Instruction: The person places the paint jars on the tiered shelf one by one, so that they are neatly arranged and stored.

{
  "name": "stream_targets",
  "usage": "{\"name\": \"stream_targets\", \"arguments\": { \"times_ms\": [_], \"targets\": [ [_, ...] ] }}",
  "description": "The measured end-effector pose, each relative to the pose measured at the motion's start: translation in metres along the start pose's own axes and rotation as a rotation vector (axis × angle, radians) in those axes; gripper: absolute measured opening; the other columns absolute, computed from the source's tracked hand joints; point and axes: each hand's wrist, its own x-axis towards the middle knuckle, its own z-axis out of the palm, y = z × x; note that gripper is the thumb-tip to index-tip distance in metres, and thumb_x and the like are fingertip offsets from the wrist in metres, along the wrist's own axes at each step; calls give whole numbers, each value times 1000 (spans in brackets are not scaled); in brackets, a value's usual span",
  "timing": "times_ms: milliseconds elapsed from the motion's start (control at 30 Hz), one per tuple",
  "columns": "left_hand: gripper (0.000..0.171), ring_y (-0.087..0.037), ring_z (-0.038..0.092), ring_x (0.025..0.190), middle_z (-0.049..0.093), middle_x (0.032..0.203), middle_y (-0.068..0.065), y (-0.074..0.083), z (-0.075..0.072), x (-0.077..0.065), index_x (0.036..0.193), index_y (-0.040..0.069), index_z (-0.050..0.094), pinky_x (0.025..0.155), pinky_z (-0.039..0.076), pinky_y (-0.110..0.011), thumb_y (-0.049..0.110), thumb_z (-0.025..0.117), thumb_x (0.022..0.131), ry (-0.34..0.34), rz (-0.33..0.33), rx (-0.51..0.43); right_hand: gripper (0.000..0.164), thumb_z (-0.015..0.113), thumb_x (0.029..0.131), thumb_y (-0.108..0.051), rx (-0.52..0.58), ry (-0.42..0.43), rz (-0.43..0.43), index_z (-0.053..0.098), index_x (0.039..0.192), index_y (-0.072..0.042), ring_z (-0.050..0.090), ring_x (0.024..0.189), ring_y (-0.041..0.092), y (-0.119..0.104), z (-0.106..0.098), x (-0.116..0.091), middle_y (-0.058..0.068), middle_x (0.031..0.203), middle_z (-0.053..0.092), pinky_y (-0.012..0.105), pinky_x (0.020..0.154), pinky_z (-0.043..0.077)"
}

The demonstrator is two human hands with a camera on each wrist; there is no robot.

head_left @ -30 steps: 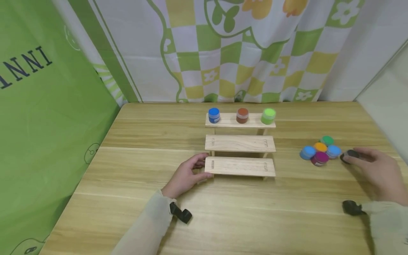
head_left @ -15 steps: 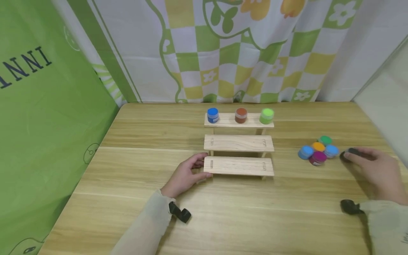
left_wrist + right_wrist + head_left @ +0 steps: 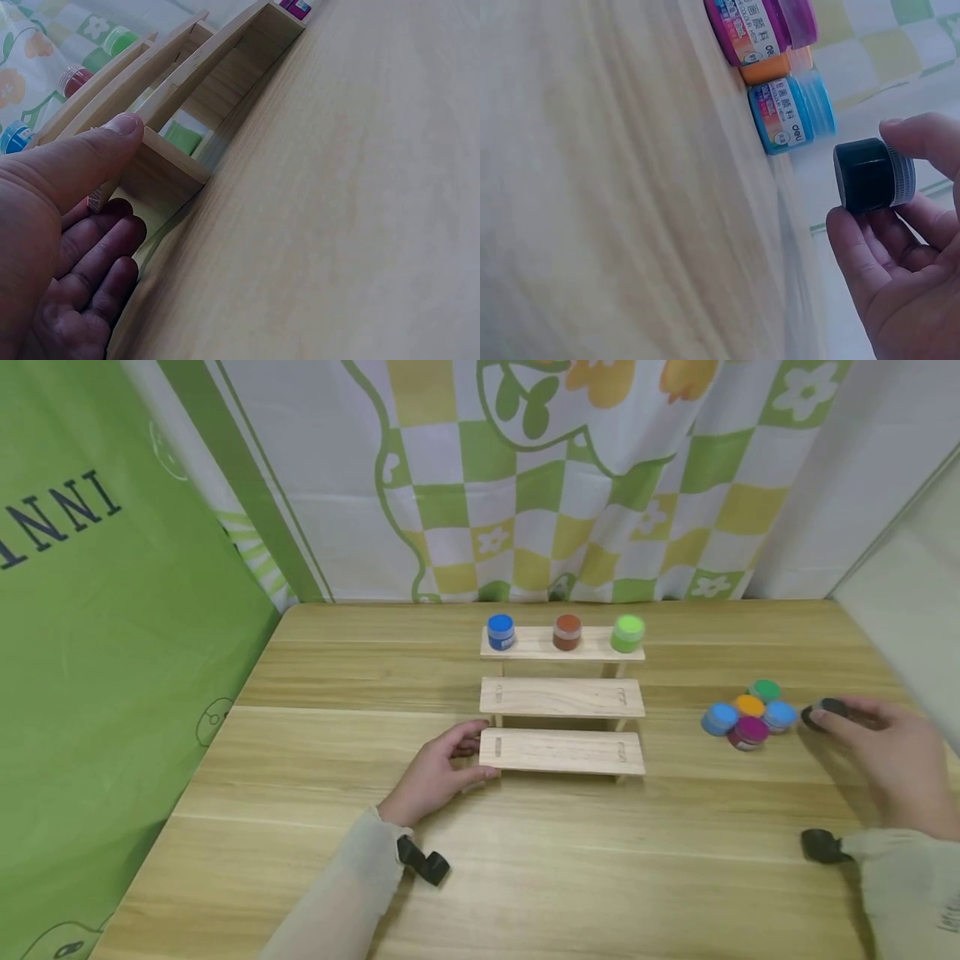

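Holds black jar [image 3: 864, 176] clamped in right fingers [image 3: 928, 139], seemingly just off worktop [image 3: 555, 868], near blue jar [image 3: 781, 717], with left fingers [image 3: 122, 234] clamped on left end of rack [image 3: 562, 698]; could topple blue jar by swinging low, drop black jar through slack pinch, or skew rack by left-handed tugging.

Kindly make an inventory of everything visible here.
Shelf: one, pale wood, centre.
Shelf jars: three; blue, brown, lime; top tier.
Table jars: five; two light blue, orange, purple, green; right of shelf.
Held jar: one, black, far right.
Table: one, light wood, underneath.
Curtain: one, multicoloured, behind table.
Lettered sheet: one, green, left.
Backdrop: one, whitish, right.
Wrist devices: two, black, cuffs.
Sleeves: two, pale, forearms.
Left hand: one, gripping shelf's left end.
Right hand: one, around held jar.
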Motion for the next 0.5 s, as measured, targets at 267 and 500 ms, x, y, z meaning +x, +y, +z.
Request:
{"name": "stream_targets", "arguments": {
  "times_ms": [267, 500],
  "targets": [
    [68, -20, 61, 112, 67, 120, -3, 1, 0, 0, 144, 15, 53, 100, 49, -42, 28, 83, 84, 0, 2, 0, 72, 68, 92, -50, -13, 19, -15, 50, 146, -6, 43, 88, -10, -12, 4, -3, -35, 92, 50, 5, 64, 41],
    [68, -20, 61, 112, 67, 120, -3, 0, 0, 0, 144, 16, 53, 99, 49, -42, 28, 83, 84, 2, -3, -1, 80, 66, 91, -57, -73, -2, -19, 46, 149, -6, 42, 91, -9, -26, 9, -6, -33, 95, 49, 10, 66, 39]
  ]
}}
